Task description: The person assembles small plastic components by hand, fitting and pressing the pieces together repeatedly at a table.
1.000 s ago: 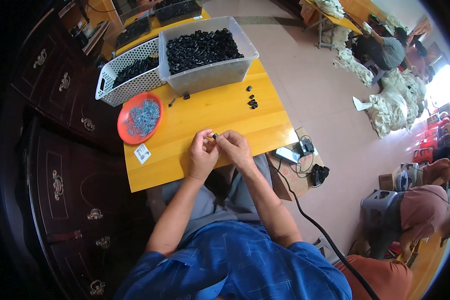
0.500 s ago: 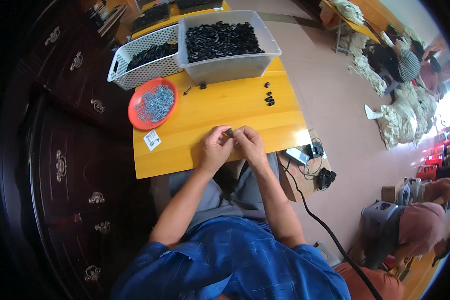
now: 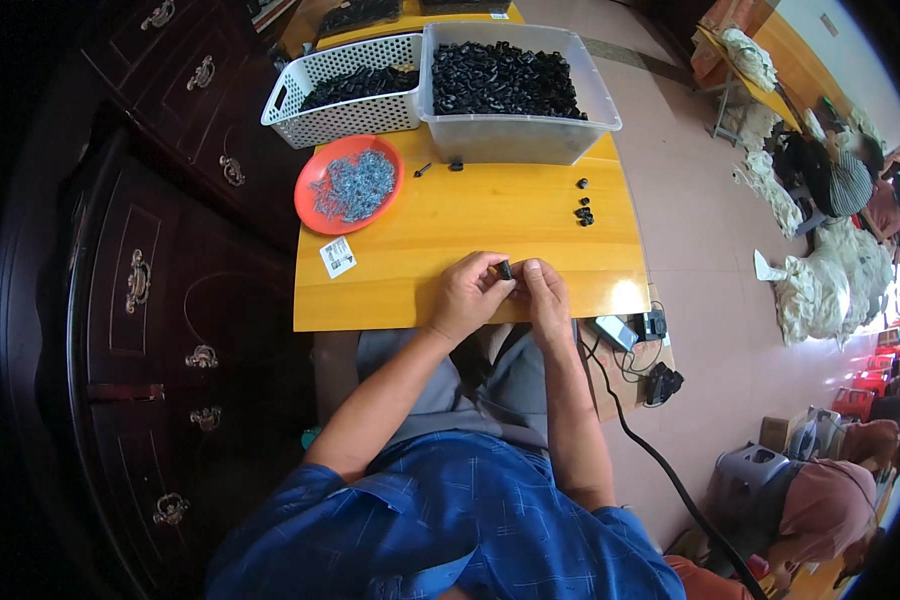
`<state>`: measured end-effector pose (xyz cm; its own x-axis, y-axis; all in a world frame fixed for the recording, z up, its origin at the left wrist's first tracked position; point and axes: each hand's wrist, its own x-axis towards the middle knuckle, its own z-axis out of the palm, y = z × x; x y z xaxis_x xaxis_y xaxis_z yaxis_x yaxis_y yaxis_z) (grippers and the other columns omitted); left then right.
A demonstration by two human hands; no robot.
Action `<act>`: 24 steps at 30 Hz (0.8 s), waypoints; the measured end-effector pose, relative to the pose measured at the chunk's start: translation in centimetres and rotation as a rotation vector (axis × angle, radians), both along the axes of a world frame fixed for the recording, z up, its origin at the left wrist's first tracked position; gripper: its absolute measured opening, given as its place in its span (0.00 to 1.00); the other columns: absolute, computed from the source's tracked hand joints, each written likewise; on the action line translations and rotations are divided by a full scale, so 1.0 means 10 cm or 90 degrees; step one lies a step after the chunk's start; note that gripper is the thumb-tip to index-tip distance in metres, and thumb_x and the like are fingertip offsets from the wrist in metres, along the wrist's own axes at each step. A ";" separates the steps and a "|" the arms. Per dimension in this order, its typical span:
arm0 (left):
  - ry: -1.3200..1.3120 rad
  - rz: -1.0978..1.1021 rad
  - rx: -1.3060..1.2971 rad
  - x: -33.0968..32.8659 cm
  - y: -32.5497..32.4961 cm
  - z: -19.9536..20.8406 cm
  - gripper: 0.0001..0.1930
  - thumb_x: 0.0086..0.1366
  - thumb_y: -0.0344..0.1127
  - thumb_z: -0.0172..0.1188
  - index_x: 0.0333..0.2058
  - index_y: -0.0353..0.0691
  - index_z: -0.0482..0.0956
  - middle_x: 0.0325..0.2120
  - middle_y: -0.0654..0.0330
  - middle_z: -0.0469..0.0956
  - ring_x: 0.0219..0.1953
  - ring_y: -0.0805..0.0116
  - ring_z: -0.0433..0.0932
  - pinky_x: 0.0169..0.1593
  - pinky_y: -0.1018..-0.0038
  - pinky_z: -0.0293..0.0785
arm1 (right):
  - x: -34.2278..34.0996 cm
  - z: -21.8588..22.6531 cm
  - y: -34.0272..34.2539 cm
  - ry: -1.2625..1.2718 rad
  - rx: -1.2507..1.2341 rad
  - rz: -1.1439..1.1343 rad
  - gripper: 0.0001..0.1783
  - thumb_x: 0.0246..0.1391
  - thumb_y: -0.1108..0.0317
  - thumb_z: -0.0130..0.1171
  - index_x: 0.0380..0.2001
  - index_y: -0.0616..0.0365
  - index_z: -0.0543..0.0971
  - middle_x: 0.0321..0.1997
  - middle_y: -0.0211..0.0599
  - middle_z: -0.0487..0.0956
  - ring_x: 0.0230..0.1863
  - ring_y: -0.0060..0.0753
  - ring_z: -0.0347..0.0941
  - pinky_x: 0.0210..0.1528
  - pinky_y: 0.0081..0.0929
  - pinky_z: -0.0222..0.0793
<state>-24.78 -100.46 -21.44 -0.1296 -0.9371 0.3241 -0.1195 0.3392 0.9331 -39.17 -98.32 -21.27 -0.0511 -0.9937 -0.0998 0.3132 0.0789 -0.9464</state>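
Observation:
My left hand (image 3: 470, 298) pinches a small black plastic piece (image 3: 505, 270) between thumb and fingers, just above the table's front edge. Close beside it, my right hand (image 3: 545, 300) is closed, thumb against the fingers; what lies between them, if anything, is hidden. An orange-red plate (image 3: 312, 215) at the left holds a heap of small silvery screws (image 3: 355, 185). Beyond my right hand lie several loose black pieces (image 3: 584, 216). Another black piece (image 3: 456, 166) and a dark screw-like part (image 3: 423, 170) lie near the bins.
A translucent bin (image 3: 515, 148) full of black pieces stands at the table's far side, beside a white perforated basket (image 3: 345, 130) with more. A white label (image 3: 338, 257) lies at left. Boxed electronics (image 3: 616, 333) and a black cable sit at right. Dark drawers (image 3: 135, 330) flank the table; people work far right.
The black piece now stands more upright and shows more clearly in my left fingers. My view has shifted, so the table and both hands appear farther right.

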 end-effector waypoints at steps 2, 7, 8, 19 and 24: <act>-0.003 -0.004 0.011 0.00 0.00 0.00 0.12 0.58 0.23 0.67 0.42 0.33 0.80 0.27 0.66 0.78 0.27 0.81 0.77 0.31 0.83 0.75 | 0.00 0.02 0.00 0.009 0.003 0.000 0.20 0.72 0.56 0.46 0.36 0.60 0.79 0.33 0.24 0.76 0.35 0.16 0.69 0.41 0.18 0.68; 0.003 -0.012 0.003 0.02 -0.01 -0.01 0.12 0.58 0.23 0.67 0.42 0.34 0.80 0.27 0.66 0.77 0.28 0.82 0.76 0.31 0.83 0.74 | 0.00 0.03 0.00 0.002 0.025 -0.001 0.19 0.72 0.57 0.46 0.35 0.60 0.78 0.32 0.23 0.75 0.34 0.16 0.68 0.39 0.18 0.67; 0.007 -0.016 0.010 0.02 -0.01 -0.02 0.13 0.57 0.24 0.68 0.41 0.34 0.80 0.29 0.63 0.78 0.28 0.78 0.77 0.31 0.80 0.75 | 0.00 0.02 -0.01 0.006 0.021 0.004 0.19 0.72 0.57 0.46 0.35 0.60 0.78 0.31 0.23 0.75 0.34 0.16 0.68 0.38 0.18 0.66; -0.012 -0.020 0.031 0.04 0.00 0.04 0.12 0.56 0.24 0.66 0.41 0.33 0.79 0.31 0.58 0.80 0.28 0.74 0.79 0.32 0.77 0.77 | -0.03 0.05 -0.02 0.075 -0.005 0.049 0.16 0.71 0.60 0.50 0.32 0.59 0.76 0.29 0.23 0.73 0.32 0.15 0.66 0.36 0.16 0.64; 0.002 -0.029 0.076 0.02 0.01 0.04 0.13 0.56 0.23 0.66 0.42 0.33 0.79 0.30 0.59 0.79 0.28 0.76 0.79 0.32 0.78 0.77 | -0.02 0.06 -0.02 0.047 -0.005 0.029 0.16 0.72 0.59 0.49 0.33 0.59 0.76 0.29 0.22 0.72 0.31 0.15 0.65 0.36 0.16 0.63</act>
<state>-24.57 -100.37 -21.00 -0.1720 -0.9622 0.2110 -0.1040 0.2307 0.9674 -39.41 -98.50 -20.70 -0.0131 -0.9959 -0.0893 0.2382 0.0836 -0.9676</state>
